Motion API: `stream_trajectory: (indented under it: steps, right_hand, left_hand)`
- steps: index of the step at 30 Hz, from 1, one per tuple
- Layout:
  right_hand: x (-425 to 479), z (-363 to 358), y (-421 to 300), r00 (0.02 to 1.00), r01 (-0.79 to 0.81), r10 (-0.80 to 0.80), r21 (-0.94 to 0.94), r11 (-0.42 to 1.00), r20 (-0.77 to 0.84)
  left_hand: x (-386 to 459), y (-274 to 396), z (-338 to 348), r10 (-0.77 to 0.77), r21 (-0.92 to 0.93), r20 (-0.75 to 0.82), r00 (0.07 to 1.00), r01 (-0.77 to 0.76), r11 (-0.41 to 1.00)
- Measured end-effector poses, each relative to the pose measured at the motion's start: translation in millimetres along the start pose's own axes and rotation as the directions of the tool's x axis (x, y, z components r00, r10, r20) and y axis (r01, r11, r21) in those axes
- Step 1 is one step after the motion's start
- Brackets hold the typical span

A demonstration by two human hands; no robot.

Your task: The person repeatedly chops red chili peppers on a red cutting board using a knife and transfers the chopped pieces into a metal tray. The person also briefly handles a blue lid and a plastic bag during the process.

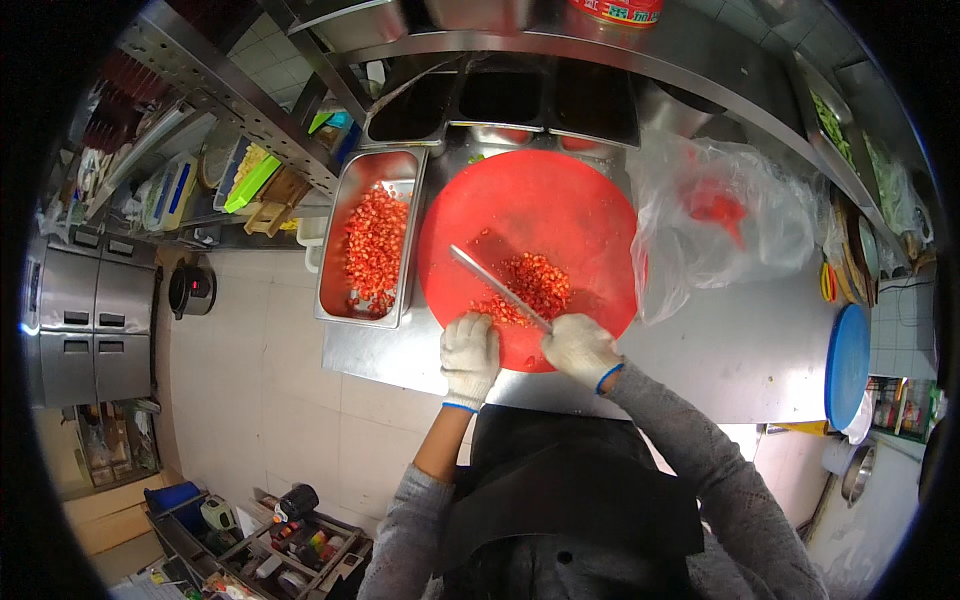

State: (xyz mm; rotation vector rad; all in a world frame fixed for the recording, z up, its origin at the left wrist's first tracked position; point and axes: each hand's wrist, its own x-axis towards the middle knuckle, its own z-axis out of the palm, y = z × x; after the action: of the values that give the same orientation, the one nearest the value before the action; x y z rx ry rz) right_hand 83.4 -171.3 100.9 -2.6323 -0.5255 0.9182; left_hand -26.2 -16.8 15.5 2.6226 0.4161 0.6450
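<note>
A round red cutting board point(465, 217) lies on the steel worktable. My right hand point(579, 346), in a white knit glove with a blue cuff edge, grips a kitchen knife point(495, 283). Its blade slants up and left across the board, beside a heap of chopped red chili peppers point(544, 283). My left hand point(470, 352), gloved alike, rests at the board's near left edge. Its curled fingertips are by some chopped pieces left of the blade; what lies under them is hidden. Left of the board, a deep steel pan point(415, 225) contains many chopped red pepper pieces point(373, 247).
A crumpled clear plastic bag point(667, 247) with something red inside lies right of the board. Dark rectangular pans point(501, 97) line the back, beneath a steel shelf point(540, 49) bearing a red can point(619, 11). A blue round board point(847, 367) stands at the table's right end.
</note>
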Motion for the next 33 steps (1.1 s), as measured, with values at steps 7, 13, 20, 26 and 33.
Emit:
stream_trajectory:
  steps: [7, 13, 20, 26, 33]
  right_hand:
    - [7.5, -30.5, 59.1, 0.907, 0.118, -0.154, -0.113, 0.987, -0.392]
    - [16.8, 9.4, 72.1, 0.838, 0.141, -0.246, -0.242, 0.960, -0.487]
    - [-0.7, -27.2, 90.0, 0.979, 0.086, -0.055, 0.152, 0.985, -0.197]
    - [-34.1, -42.9, 125.5, 0.995, -0.094, 0.084, 0.629, 0.772, 0.046]
    - [-18.5, 5.9, 165.5, 0.992, -0.066, 0.119, 0.592, 0.803, -0.051]
  left_hand:
    - [27.5, -4.9, 16.6, -0.156, -0.057, -0.151, 0.976, 0.149, 0.987]
    - [90.5, -21.8, 54.7, -0.197, 0.084, -0.033, 0.980, 0.199, 0.976]
    - [103.5, -4.1, 35.6, -0.031, -0.162, 0.402, 0.915, 0.105, 0.981]
    - [32.9, 16.5, -2.5, 0.140, -0.204, 0.142, 0.980, -0.110, 0.973]
    - [17.4, 16.9, 16.0, 0.131, 0.138, 0.356, 0.925, -0.191, 0.972]
